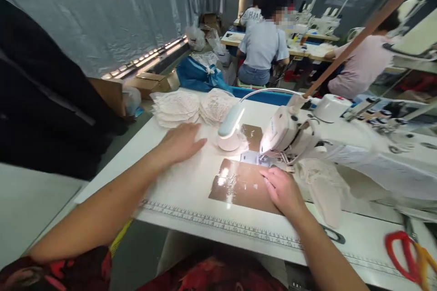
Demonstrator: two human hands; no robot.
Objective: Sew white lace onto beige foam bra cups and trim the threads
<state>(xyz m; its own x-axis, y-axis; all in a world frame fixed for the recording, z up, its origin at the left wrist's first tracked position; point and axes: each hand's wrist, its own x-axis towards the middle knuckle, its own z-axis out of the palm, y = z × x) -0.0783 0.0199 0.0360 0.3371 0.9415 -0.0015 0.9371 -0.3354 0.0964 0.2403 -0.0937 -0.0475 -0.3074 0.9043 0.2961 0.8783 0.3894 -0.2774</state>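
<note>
My left hand (180, 143) reaches over the white sewing table, slightly blurred, with fingers stretched out and the thumb apart. Nothing shows in it. Just beyond its fingertips are two stacks of pale lace fabric pieces, a left stack (175, 107) and a right stack (218, 105). My right hand (282, 186) is at the brown plate (242, 186), in front of the sewing machine's head (278, 132). Its fingers are curled close together; anything pinched in them is hidden. A pale lace piece (322, 186) lies to the right of this hand, under the machine arm.
A small lamp (228, 122) on a bent neck hangs left of the needle. A measuring tape (218, 225) runs along the front edge. Red-handled scissors (403, 254) lie at right. Cardboard boxes (148, 82) stand beyond the table. Other people (261, 45) sit at machines behind.
</note>
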